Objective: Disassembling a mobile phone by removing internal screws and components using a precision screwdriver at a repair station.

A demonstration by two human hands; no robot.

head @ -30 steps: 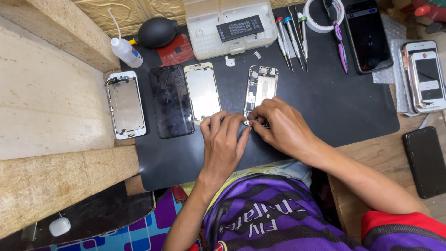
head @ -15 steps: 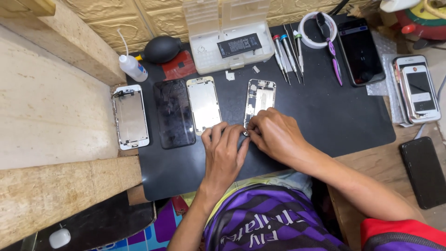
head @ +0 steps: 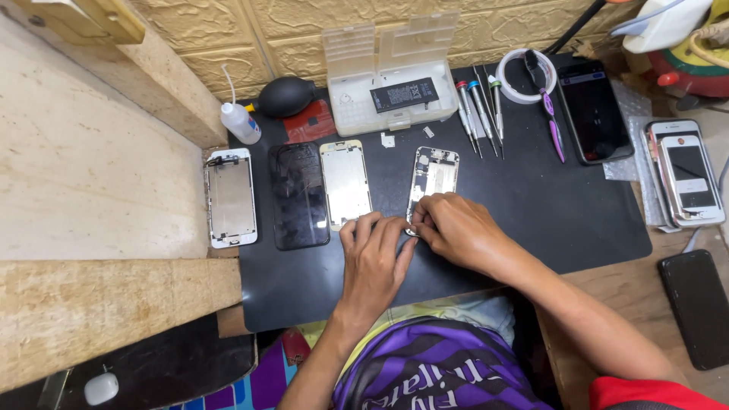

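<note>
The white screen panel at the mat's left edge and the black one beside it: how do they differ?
The white panel shows a pale metal backing inside a white frame; the black panel is dark and glossy all over. The white panel lies at the mat's left edge, farther from the left hand; the black one lies nearer it. Both lie flat, lengthwise, untouched.

Phone frame (head: 433, 176) on mat (head: 577, 228) (ctr)

Bare forearms, purple black-striped shirt (head: 433, 364), red sleeve (head: 645, 393)
</note>
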